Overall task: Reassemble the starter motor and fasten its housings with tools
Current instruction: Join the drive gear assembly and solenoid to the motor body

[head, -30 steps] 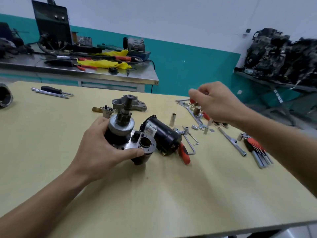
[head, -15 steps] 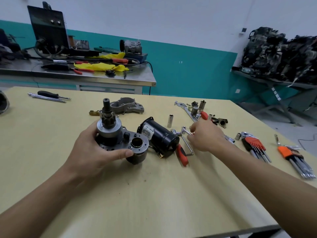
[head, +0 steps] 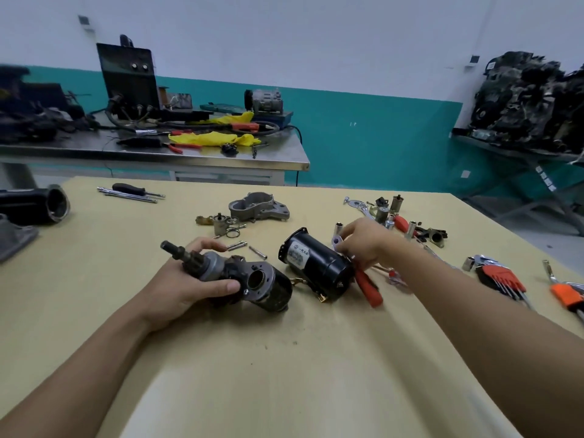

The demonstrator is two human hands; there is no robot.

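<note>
My left hand [head: 186, 281] grips the starter motor assembly [head: 252, 281], tilted on its side with the pinion shaft [head: 175, 249] pointing up-left. My right hand [head: 366, 245] pinches a small metal ring-shaped part [head: 336, 241] above the black cylindrical motor housing [head: 316, 263], which lies on the table to the right of the assembly. The grey cast nose housing [head: 259, 207] rests farther back. Loose bolts [head: 237, 245] lie behind my left hand.
Red-handled pliers [head: 368, 284] lie by the black housing. Sockets, a wrench and small parts [head: 392, 213] are scattered at the back right. Hex key sets [head: 502, 279] sit at the right edge. A screwdriver [head: 132, 189] and another black housing [head: 34, 205] lie at the left.
My left hand tipped the assembly from upright onto its side. My right hand lifted from the table by the wrench and now holds a small part above the black housing.
</note>
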